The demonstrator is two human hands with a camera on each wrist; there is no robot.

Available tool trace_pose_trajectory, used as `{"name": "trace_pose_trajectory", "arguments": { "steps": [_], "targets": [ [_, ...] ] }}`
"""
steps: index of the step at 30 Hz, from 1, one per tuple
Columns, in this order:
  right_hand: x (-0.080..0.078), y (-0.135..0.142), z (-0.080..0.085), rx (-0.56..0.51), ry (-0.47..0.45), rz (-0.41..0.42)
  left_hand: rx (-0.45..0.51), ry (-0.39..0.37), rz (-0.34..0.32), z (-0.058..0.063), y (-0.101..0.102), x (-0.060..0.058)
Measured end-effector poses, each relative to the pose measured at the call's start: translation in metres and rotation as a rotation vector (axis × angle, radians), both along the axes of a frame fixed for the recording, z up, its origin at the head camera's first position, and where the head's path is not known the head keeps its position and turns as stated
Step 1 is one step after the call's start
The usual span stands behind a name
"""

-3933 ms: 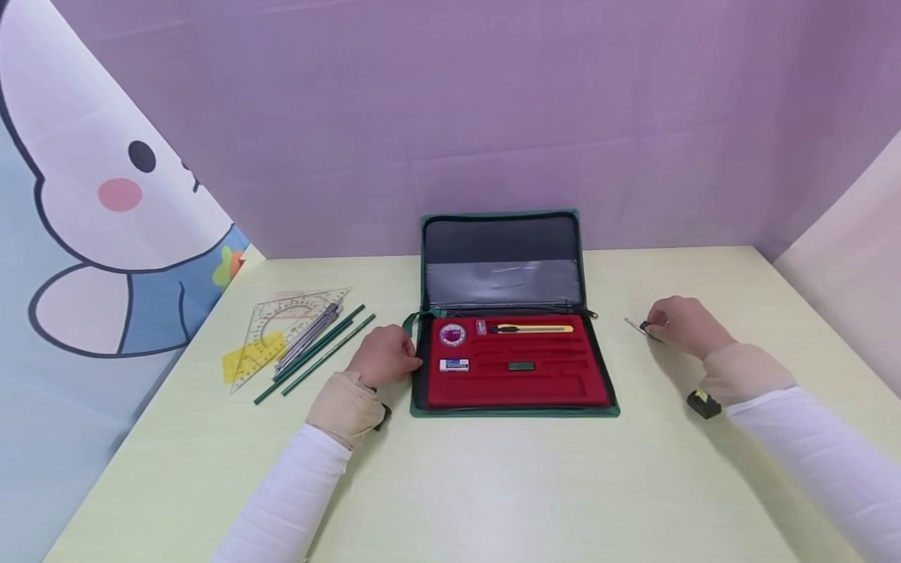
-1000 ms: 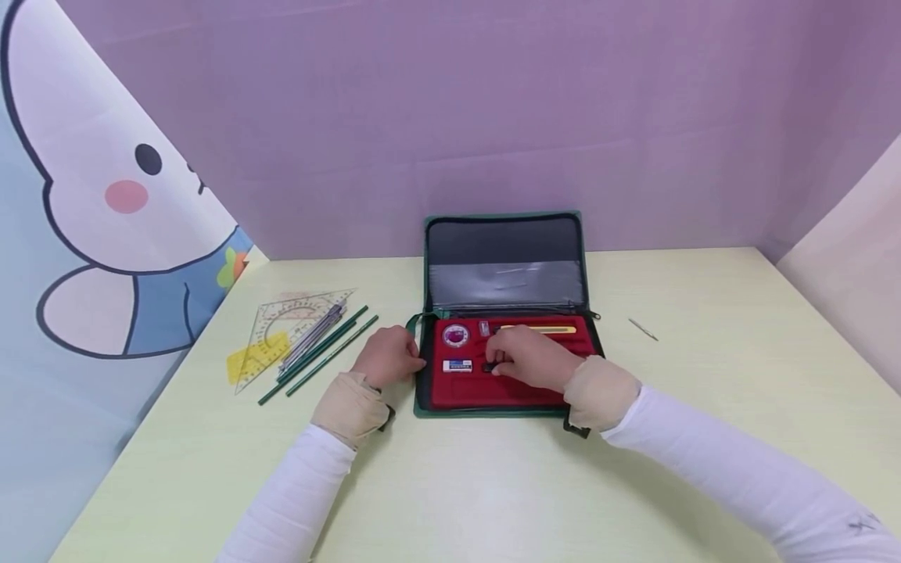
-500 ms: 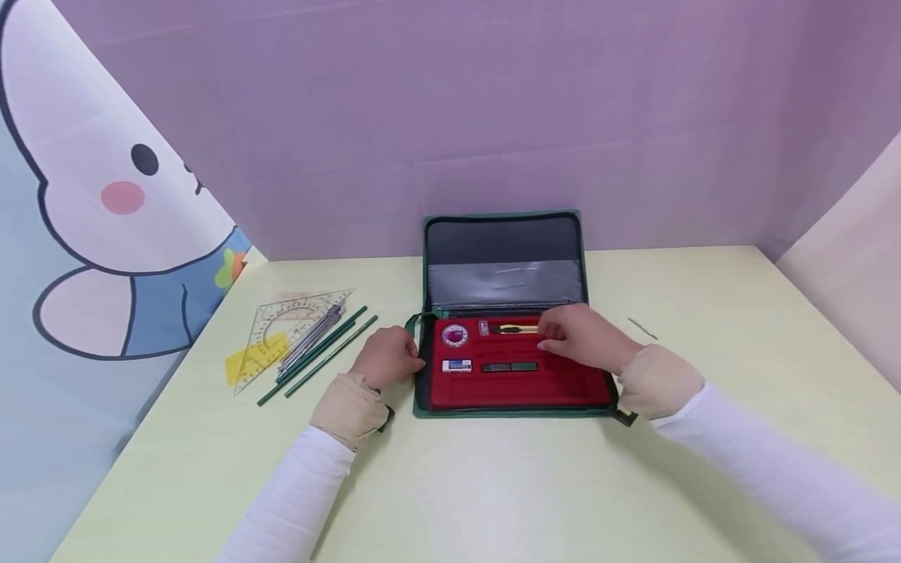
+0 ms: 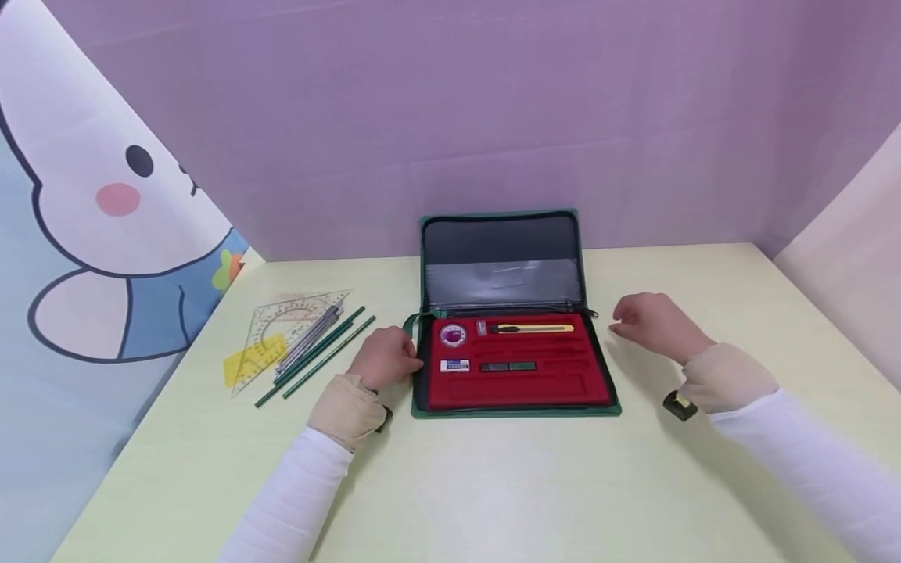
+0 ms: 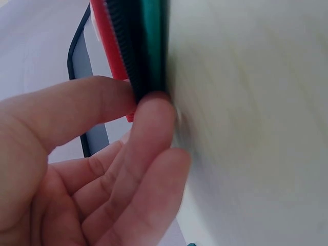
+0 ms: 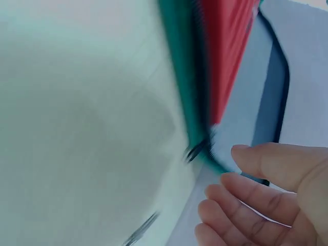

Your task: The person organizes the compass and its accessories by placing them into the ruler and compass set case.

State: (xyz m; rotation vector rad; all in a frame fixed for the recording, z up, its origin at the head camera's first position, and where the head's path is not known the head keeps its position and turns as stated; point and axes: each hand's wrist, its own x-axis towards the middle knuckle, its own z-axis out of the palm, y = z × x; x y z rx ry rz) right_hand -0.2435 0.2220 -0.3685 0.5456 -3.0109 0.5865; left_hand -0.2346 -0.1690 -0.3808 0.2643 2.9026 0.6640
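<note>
An opened zip case (image 4: 521, 408) with a red molded insert (image 4: 517, 385) lies mid-table, lid raised. My left hand (image 4: 385, 357) pinches the case's left edge between thumb and fingers, as the left wrist view (image 5: 118, 154) confirms. My right hand (image 4: 658, 324) hovers right of the case, fingers loosely bent and holding nothing. A thin silvery stick (image 6: 141, 230) lies on the table near it in the right wrist view; in the head view the hand hides it. The insert holds a yellow utility knife (image 4: 542, 328), an eraser (image 4: 454, 365), a round purple-centered item (image 4: 453, 335) and two small dark blocks (image 4: 508, 366).
Left of the case lie green pencils (image 4: 329, 357), a bundle of thin silvery tools (image 4: 307, 340), a clear set square (image 4: 246, 367) and a yellow stencil (image 4: 253, 356). A zipper pull (image 4: 593, 313) sticks out at the case's right. A purple cloth (image 4: 493, 117) hangs behind the table.
A dark block was set into the insert beside the green one by my right hand, which has since moved away rightward to the thin stick. My left hand stays on the case edge.
</note>
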Motion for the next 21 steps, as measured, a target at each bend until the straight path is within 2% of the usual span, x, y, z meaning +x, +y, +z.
{"name": "trace_pose_trajectory", "arguments": {
  "steps": [9, 13, 21],
  "targets": [
    [-0.006, 0.036, -0.009, 0.014, -0.042, -0.076, -0.005, 0.004, 0.002, 0.0, 0.0, 0.0],
    [-0.009, 0.043, -0.011, 0.031, -0.083, -0.1, -0.003, 0.001, 0.003, 0.0, 0.0, 0.0],
    [-0.009, 0.046, -0.015, 0.003, -0.135, -0.088, -0.004, 0.006, 0.002, -0.002, 0.0, 0.0]
  ]
}}
